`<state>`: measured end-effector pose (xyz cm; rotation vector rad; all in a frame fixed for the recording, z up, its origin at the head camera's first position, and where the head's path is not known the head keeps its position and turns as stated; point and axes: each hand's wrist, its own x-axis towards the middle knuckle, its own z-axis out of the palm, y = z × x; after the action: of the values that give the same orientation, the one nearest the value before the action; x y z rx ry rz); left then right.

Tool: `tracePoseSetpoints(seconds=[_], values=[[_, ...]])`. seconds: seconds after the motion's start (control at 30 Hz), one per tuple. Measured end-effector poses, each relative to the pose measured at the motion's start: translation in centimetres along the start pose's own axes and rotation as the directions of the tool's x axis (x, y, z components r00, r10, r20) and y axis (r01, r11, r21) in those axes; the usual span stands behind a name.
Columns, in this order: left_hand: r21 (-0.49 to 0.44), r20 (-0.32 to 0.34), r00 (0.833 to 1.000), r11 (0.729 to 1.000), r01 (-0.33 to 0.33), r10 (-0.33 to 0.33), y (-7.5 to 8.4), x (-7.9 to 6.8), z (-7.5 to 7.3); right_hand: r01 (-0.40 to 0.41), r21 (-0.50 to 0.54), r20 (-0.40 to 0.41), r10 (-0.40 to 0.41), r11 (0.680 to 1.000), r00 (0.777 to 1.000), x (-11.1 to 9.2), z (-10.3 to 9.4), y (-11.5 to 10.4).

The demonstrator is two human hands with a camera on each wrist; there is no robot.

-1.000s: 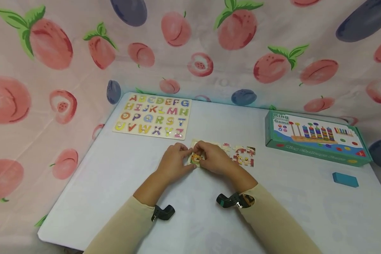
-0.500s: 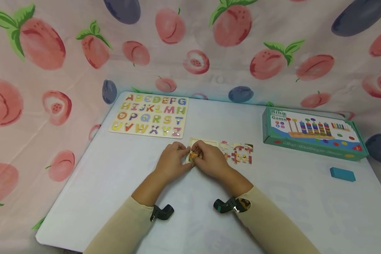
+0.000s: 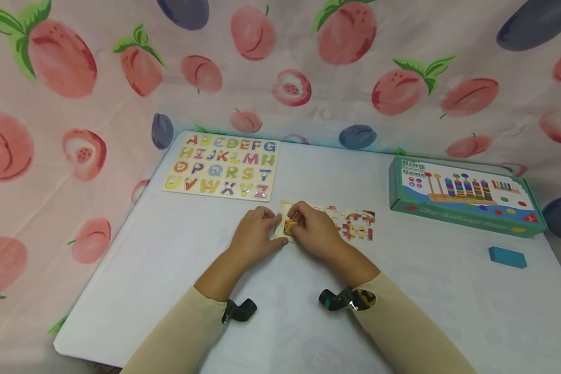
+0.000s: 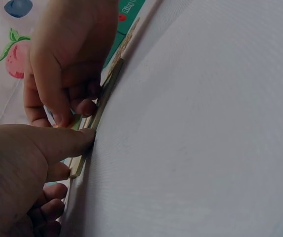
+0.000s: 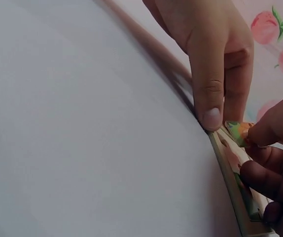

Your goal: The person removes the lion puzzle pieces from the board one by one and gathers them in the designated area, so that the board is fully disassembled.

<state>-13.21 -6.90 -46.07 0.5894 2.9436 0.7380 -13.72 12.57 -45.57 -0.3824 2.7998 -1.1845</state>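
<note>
A small wooden jigsaw tray [image 3: 284,206] lies at the table's middle, partly covered by both hands. My left hand [image 3: 253,235] holds its near left corner, with the thumb on the near edge and the fingers along the left side. Between the thumb and fingers of my right hand [image 3: 319,227] is a green and orange puzzle piece [image 5: 238,132], tilted over the tray's left end. Printed picture shows inside the tray along its near rim [image 5: 226,170] in the right wrist view. Right of the tray lie several loose puzzle pieces [image 3: 361,232].
An alphabet board [image 3: 222,167] with coloured letters lies at the back left. At the back right stands a green Ring Challenge Game box [image 3: 467,200], with a blue block [image 3: 507,257] in front of it. A fruit-print cloth [image 3: 327,111] hangs behind the white table.
The right hand's fingers have shifted slightly, turning the puzzle piece at the tray's left end. The left hand stays at the tray's corner. The head view has moved a little.
</note>
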Motion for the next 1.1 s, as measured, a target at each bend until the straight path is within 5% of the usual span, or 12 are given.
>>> tracePoseSetpoints(seconds=[0.33,1.1], values=[[0.015,0.015,1.000,1.000,0.000,0.000,0.2,0.1,-0.2,-0.097,0.211,0.009,0.097,0.973,0.995,-0.9,-2.8,0.6],[-0.006,0.024,0.999,1.000,0.023,-0.023,0.2,0.2,-0.1,-0.098,-0.001,0.079,0.098,0.995,0.992,-4.0,-6.6,5.0]])
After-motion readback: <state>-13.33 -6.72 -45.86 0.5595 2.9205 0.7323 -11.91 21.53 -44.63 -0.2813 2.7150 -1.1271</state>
